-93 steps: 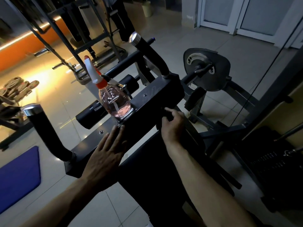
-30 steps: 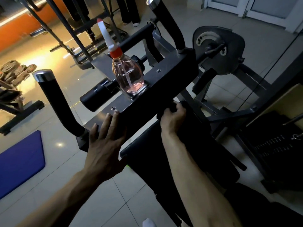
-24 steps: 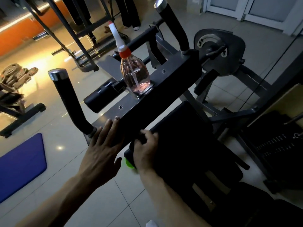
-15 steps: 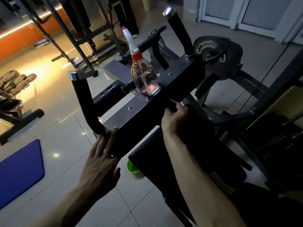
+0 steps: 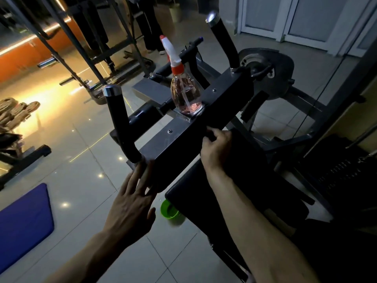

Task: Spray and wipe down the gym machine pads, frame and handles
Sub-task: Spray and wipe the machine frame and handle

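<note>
Wiping along the top edge of a gym machine while steadying it with the other hand.

The frame crossbar [image 5: 183, 139] runs diagonally across the view, with the black pad [image 5: 251, 176] sloping down under its near side. The left hand [image 5: 132, 203] has its fingers straight and spread, tips against the bar's near end, seemingly to brace it. The right hand [image 5: 216, 150] curls its fingers over the pad's upper edge; whether a cloth is bunched beneath them cannot be told in the dim light. The spray bottle [image 5: 186, 94] stands upright mid-bar, probably parked within easy reach. A green bowl [image 5: 170, 210] sits on the floor below.
</note>
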`<state>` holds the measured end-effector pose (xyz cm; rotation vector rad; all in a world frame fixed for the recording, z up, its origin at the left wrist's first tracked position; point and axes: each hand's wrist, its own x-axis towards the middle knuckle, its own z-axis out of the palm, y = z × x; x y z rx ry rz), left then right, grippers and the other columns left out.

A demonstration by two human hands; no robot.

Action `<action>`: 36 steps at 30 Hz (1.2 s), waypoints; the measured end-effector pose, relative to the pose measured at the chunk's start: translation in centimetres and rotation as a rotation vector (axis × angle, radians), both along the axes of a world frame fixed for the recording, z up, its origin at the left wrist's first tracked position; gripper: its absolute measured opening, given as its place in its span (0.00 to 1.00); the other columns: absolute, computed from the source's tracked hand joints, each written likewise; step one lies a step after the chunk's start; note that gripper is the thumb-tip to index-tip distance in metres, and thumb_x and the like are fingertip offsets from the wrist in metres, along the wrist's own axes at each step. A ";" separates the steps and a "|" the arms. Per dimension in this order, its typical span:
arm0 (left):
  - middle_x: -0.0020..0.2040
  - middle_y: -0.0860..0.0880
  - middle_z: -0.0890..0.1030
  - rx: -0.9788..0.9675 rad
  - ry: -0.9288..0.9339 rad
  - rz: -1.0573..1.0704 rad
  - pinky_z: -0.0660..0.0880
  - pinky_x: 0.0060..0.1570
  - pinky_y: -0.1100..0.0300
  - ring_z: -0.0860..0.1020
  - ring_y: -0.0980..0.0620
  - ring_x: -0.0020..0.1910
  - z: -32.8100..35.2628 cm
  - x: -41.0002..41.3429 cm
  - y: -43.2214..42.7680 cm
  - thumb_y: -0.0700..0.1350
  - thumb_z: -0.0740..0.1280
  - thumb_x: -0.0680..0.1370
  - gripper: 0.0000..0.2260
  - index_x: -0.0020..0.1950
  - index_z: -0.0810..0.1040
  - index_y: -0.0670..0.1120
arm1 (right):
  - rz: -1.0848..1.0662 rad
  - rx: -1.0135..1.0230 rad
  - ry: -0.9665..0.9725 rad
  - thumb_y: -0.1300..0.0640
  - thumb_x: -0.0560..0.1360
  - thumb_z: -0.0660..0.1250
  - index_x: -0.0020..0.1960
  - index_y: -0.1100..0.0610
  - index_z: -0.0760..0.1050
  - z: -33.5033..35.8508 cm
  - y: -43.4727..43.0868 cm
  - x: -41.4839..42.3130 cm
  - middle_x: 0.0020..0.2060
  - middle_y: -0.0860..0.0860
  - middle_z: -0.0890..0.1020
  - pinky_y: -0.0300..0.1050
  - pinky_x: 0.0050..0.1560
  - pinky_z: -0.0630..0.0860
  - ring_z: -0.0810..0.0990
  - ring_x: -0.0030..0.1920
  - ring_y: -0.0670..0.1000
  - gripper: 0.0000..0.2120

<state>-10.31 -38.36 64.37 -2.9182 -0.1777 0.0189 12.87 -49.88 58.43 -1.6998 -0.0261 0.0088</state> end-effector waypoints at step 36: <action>0.84 0.41 0.41 -0.320 -0.127 0.072 0.78 0.61 0.45 0.71 0.33 0.71 -2.3 -3.3 0.8 0.39 0.76 0.69 0.43 0.82 0.62 0.48 | 0.137 0.274 0.330 0.62 0.77 0.71 0.50 0.47 0.81 -3.5 4.0 -20.5 0.55 0.50 0.80 0.40 0.56 0.82 0.82 0.52 0.44 0.10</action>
